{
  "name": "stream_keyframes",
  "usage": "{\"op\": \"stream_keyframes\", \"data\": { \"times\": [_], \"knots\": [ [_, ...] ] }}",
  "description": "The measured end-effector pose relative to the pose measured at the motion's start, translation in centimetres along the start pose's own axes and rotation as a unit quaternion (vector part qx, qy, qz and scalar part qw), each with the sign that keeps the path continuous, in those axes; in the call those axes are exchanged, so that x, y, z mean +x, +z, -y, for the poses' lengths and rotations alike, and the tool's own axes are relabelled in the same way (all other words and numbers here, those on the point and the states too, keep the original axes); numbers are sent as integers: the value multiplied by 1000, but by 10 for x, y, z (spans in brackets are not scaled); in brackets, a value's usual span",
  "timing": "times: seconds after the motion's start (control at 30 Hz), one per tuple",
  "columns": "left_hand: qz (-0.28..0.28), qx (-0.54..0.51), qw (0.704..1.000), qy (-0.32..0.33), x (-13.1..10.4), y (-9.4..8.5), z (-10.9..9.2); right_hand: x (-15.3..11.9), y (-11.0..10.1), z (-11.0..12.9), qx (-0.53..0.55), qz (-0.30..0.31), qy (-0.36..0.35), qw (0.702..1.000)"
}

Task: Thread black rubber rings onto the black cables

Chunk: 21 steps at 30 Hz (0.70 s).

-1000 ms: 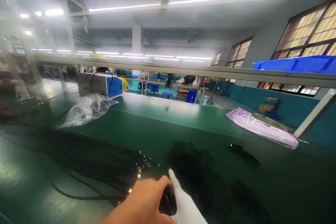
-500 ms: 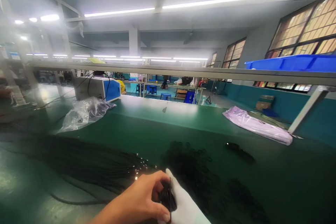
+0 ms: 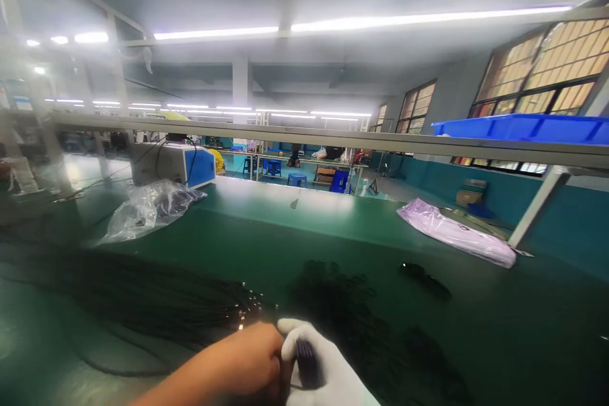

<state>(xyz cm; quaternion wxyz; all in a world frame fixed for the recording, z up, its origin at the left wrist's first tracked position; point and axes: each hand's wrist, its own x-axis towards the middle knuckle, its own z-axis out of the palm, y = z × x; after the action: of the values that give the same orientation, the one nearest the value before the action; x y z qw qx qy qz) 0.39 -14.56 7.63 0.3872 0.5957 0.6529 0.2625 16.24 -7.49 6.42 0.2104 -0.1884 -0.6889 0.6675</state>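
My bare left hand [image 3: 247, 365] and my white-gloved right hand [image 3: 323, 371] met at the bottom edge of the view, fingers of both curled shut around a small black coiled piece [image 3: 304, 361] pinched between them; only its ribbed dark middle showed. Just to the left lay a long bundle of black cables [image 3: 143, 298] with metal tips glinting near my knuckles. To the right, a heap of black rings [image 3: 352, 304] spread over the green table [image 3: 295, 228]. Farther out sat a clear plastic bag [image 3: 147, 206], a blue-and-grey machine [image 3: 171, 162] and a purple bag [image 3: 454, 231].
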Motion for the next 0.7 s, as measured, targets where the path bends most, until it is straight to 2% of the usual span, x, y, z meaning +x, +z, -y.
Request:
{"op": "stream_keyframes", "data": {
  "times": [0.07,0.17,0.23,0.3,0.37,0.4,0.5,0.6,0.7],
  "knots": [
    [-6,-47,998,-27,-1,7,-7,1,3,-3,135,41,5,990],
    [-43,-218,973,-70,-3,6,-21,5,3,-11,243,71,-8,967],
    [-84,-317,944,-42,-6,1,-26,8,-1,-16,275,94,-5,957],
    [-123,-347,930,13,-11,-2,-29,9,-5,-17,272,122,15,954],
    [-176,-283,942,47,-17,-2,-32,9,-7,-16,231,137,43,962],
    [-197,-219,954,56,-20,-1,-34,9,-7,-14,197,121,48,972],
    [-194,-14,980,47,-25,9,-45,9,-1,-10,31,8,16,999],
    [-189,113,975,-37,-20,22,-54,11,5,-13,-92,-96,-4,991],
    [-211,192,951,-116,-9,32,-48,11,6,-16,-166,-179,15,970]
  ]
}}
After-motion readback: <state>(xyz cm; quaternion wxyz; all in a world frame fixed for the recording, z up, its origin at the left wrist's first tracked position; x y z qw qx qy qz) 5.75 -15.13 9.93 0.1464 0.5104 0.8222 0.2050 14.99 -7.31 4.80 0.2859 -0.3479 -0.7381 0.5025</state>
